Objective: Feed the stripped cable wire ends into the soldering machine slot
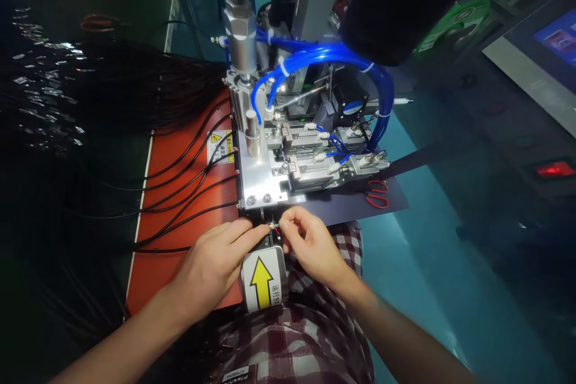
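My left hand [218,261] is closed, its index fingertip pressed down by the stripped end of a black cable [157,250] that runs in beneath the hand. My right hand [315,246] pinches thin coloured wires [276,228] at that end, a red one among them. Both sets of fingertips nearly meet at the near edge of the machine [258,183], just beyond a white plate with a yellow arrow [261,279]. What lies under the left fingers is hidden.
More black cables [193,183] cross the orange-red mat [180,210] into the machine's left side. Blue air tubes [333,54] arch over it. Red-handled scissors [378,194] lie on the dark board to the right. A screen [560,39] stands at the far right.
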Demonstrator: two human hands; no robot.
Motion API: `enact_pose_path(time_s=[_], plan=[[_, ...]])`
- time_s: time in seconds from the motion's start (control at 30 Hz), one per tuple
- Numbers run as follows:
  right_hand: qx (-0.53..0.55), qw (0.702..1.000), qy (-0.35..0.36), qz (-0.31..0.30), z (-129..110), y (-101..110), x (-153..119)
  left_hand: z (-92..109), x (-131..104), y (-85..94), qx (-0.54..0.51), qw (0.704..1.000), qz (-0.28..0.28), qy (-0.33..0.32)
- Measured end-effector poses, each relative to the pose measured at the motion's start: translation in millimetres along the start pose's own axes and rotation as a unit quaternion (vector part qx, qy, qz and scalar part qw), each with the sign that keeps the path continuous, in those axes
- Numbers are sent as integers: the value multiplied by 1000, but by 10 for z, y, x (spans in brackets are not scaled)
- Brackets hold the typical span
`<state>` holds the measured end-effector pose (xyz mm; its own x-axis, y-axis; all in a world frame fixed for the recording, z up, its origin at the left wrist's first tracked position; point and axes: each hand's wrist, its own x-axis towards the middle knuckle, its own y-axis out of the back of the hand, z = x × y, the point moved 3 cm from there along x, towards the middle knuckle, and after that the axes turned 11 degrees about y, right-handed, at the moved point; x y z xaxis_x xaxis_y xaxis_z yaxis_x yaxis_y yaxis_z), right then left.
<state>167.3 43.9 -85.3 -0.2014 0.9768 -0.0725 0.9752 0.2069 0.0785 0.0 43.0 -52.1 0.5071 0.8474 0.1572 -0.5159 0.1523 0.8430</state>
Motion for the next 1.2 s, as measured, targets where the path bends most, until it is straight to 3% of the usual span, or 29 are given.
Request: enact_pose_path(time_s=[0.5,0.83,1.2], plan=[[-36,999,33,0,15,13,-5,-13,-4,-23,17,1000,-9,16],[68,995,-76,-21,39,-5,58,-15,4,-19,31,999,4,12],[70,993,-92,-37,42,19,65,-8,19,-7,17,1000,-5,20]])
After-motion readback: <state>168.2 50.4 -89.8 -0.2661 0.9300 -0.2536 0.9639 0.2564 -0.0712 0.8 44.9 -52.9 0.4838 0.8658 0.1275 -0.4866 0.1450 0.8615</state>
